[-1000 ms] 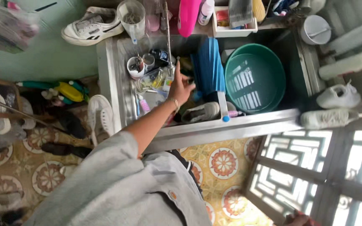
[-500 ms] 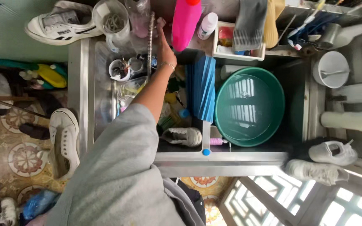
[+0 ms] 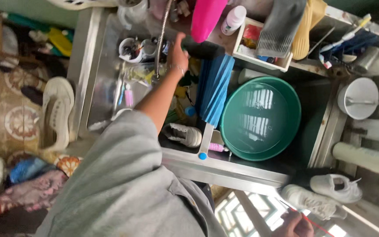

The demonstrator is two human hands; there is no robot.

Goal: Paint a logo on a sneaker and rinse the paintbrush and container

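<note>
Overhead, left hand [image 3: 178, 55] grips black bottle [image 3: 202, 49].

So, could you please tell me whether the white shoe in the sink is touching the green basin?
Apart. The head view shows the white shoe left of the green basin, with the white handle of the blue tool lying between them.
</note>
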